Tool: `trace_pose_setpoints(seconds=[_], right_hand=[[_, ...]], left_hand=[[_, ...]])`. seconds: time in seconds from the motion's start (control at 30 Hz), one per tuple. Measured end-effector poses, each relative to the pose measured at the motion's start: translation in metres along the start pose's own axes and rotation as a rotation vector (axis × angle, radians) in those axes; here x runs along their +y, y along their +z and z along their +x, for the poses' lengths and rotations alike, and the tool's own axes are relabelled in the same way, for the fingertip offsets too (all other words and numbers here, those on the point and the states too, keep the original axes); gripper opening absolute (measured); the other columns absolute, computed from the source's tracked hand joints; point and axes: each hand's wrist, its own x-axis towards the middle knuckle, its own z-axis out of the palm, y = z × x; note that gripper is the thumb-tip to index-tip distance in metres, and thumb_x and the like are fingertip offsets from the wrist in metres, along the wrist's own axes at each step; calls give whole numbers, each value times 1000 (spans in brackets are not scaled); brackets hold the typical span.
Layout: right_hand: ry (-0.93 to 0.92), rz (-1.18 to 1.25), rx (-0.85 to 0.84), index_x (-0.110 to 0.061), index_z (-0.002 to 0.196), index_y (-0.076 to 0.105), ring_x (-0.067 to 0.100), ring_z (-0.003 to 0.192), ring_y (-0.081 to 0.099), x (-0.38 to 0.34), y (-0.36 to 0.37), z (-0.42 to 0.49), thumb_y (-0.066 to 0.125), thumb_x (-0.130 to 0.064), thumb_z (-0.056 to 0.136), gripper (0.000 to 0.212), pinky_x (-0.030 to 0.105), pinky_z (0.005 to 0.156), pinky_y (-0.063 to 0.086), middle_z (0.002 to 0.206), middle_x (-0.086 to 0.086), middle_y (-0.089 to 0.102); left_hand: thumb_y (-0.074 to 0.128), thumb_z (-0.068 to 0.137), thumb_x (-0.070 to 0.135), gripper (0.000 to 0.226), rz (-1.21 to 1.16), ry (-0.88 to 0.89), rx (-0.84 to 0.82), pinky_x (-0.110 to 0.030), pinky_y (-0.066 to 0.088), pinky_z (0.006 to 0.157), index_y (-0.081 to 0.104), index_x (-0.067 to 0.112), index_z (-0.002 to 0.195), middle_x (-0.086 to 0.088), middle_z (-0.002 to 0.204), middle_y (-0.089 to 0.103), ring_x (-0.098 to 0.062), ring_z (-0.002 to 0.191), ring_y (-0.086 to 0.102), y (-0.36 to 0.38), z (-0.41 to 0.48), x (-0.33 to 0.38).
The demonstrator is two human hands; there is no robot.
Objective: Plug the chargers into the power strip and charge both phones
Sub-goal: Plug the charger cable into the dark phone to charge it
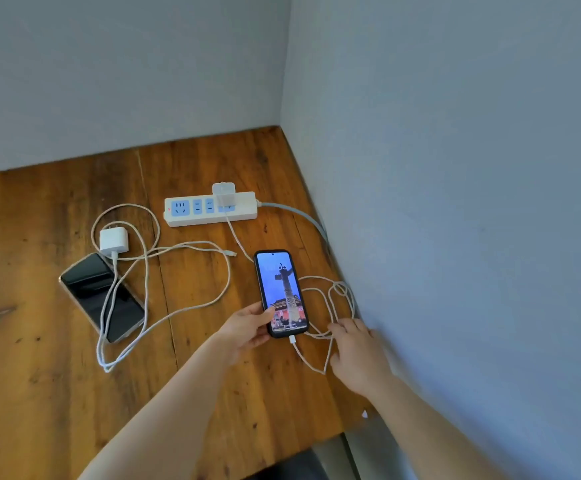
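Currently your left hand [247, 327] has thumb and fingers clamped on the lower edge of the lit black-cased phone [281, 293], cabled to the white cube charger [223, 192] seated in the white power strip with blue sockets [209, 207]. Your right hand [358, 355] rests fingers spread on the loose white cable [337, 299]. Unplugged white charger [113, 240] lies beside the dark-screened phone [102, 296] on the wooden table [40, 341].

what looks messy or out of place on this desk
The unplugged white charger lies on its side beside the dark phone, and its cable sprawls in loose loops across that phone's screen. Nothing looks damaged.
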Motion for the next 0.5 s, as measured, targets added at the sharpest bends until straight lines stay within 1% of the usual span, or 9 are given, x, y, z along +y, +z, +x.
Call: trace_pose_setpoints(seconds=[0.03,0.1,0.17,0.23,0.27,0.33,0.4,0.43,0.5], right_hand=[[7,29,5,-20,137,43,19,130,40,1,1,1,52,-22,91,47,37,109,34,142,1,46],[17,57,-2,-19,136,44,19,128,42,0,3,3,52,-22,91,46,36,108,35,139,1,49],[24,79,-10,-19,136,45,19,127,43,-2,3,5,51,-23,92,45,37,108,33,138,1,51],[23,97,-8,-19,133,48,18,124,46,-8,2,6,51,-24,93,41,36,106,35,134,0,54],[19,108,11,-19,129,50,17,120,49,-11,0,7,50,-25,93,37,34,102,38,129,0,56],[16,127,72,-20,119,55,14,109,52,-18,-5,9,50,-26,93,27,28,89,43,119,-1,60],[16,149,115,-20,114,56,12,104,53,-27,-12,12,51,-27,93,23,23,79,43,114,-2,61],[14,161,124,-20,114,56,11,103,53,-32,-16,14,51,-28,94,23,22,76,44,114,-2,61],[1,186,130,-19,117,55,11,104,54,-46,-23,20,53,-29,93,26,21,76,49,117,-1,60]], left_hand=[[60,91,25,29,2,-15,10,-32,52,86,54,23,119,-1,106,67,-16,100,61,1,5,-4],[61,90,26,34,4,-25,29,-33,53,86,54,22,123,-1,105,66,-17,101,61,4,11,-10],[62,89,25,38,-3,0,63,-29,55,77,54,19,126,0,103,67,-16,97,63,9,12,-12],[62,89,25,43,-17,25,176,-25,55,66,53,13,129,-3,109,66,-18,98,62,17,12,-13],[62,90,26,43,-25,36,244,-24,54,62,52,12,130,-5,112,64,-19,100,61,21,11,-13],[58,93,29,38,-21,72,324,-22,52,59,55,11,126,-3,105,64,-17,96,62,26,6,-13],[53,95,29,34,12,103,347,-21,51,58,58,11,124,0,98,64,-15,92,62,25,-1,-12],[52,96,27,34,29,111,356,-21,51,60,58,11,125,0,100,64,-15,94,62,22,-6,-11],[50,97,26,34,74,143,391,-24,52,71,57,12,127,-1,108,64,-17,101,61,10,-16,-6]])
